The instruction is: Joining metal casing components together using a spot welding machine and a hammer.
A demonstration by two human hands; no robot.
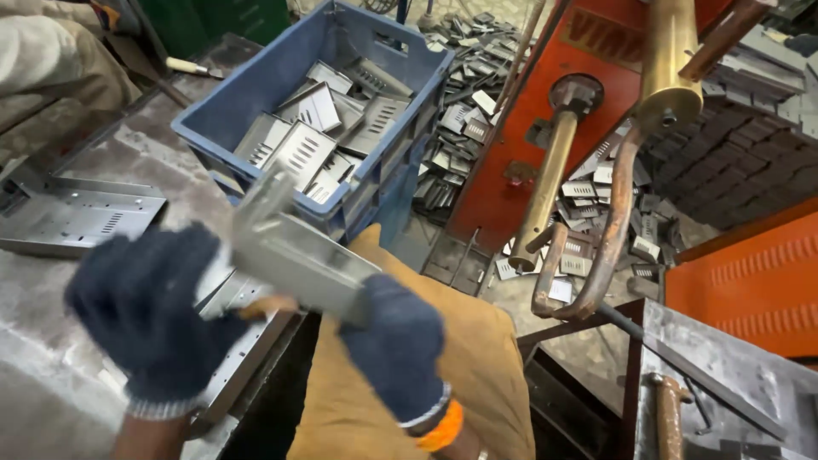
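Note:
Both my hands wear dark blue knit gloves. My left hand (153,311) and my right hand (394,345) grip a bent grey sheet-metal part (290,247) between them, held tilted over the bench edge and blurred by motion. The left hand holds its lower left end, the right hand its right end. Just behind the part stands a blue plastic crate (256,94) filled with several similar slotted metal plates.
A flat perforated metal panel (77,217) lies on the worn bench at the left. Brass and copper arms of an orange welding machine (596,170) hang at the right. Many small metal plates (464,111) litter the floor. A tan cloth (477,375) covers my lap.

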